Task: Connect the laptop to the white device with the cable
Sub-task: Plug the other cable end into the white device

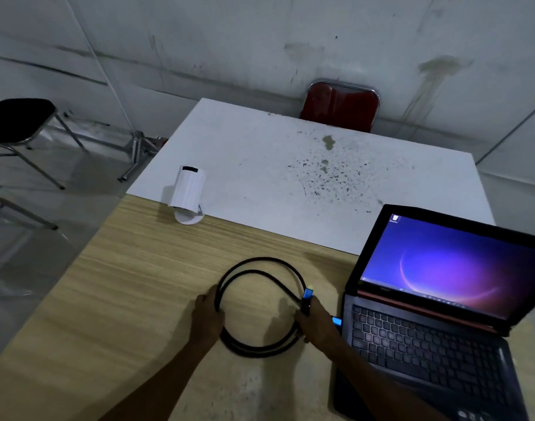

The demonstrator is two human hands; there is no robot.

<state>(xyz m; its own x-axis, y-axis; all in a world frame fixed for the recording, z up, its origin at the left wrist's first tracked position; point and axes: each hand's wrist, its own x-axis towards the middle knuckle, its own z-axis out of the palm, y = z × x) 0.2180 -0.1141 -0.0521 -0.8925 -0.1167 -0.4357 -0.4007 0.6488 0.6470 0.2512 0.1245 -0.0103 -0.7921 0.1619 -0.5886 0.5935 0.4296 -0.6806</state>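
Low in the middle of the frame, the coiled black cable [260,302] lies on the wooden tabletop [114,299], the left hand [207,319] gripping its left side and the right hand [316,325] closed around its right side beside a blue-tipped plug [307,294]. The open laptop [436,323] sits at lower right, and the white device [188,194] stands left of centre.
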